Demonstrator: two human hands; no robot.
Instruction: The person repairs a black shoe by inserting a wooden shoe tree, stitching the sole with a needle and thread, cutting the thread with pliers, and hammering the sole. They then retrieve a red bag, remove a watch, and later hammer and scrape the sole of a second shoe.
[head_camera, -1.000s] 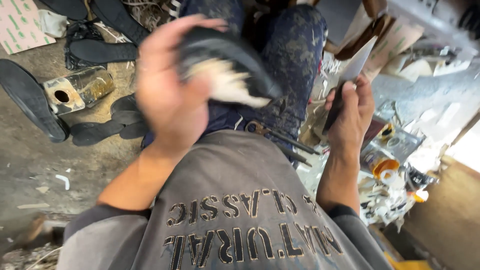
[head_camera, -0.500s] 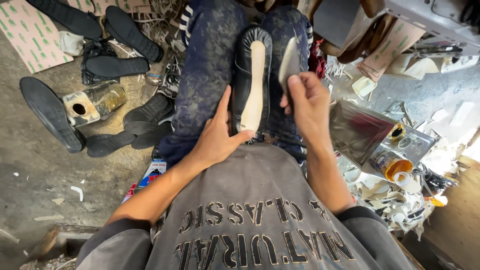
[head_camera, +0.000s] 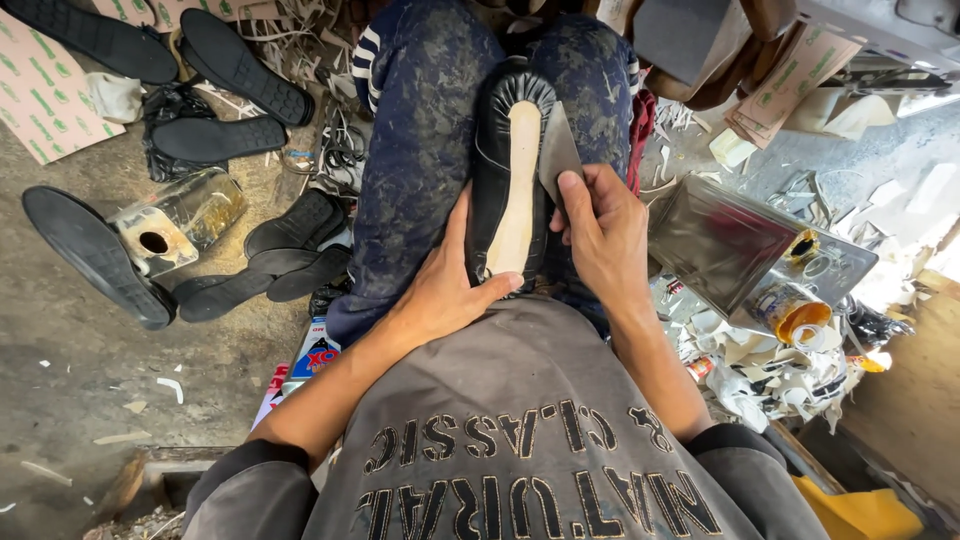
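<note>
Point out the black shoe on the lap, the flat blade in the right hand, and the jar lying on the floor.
black shoe (head_camera: 495, 150), head view, on the black upper at its left side.
flat blade (head_camera: 556, 148), head view, on the grey flat face.
jar (head_camera: 190, 212), head view, on its clear side wall.

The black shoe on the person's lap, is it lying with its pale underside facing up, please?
Yes, the black shoe lies along the lap with its pale insole board upward, the left hand steadying its heel.

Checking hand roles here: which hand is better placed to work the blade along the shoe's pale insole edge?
Right, likely. The right hand already holds the flat blade beside the black shoe, while the left hand grips the shoe's heel end, steadying it on the lap.
</note>
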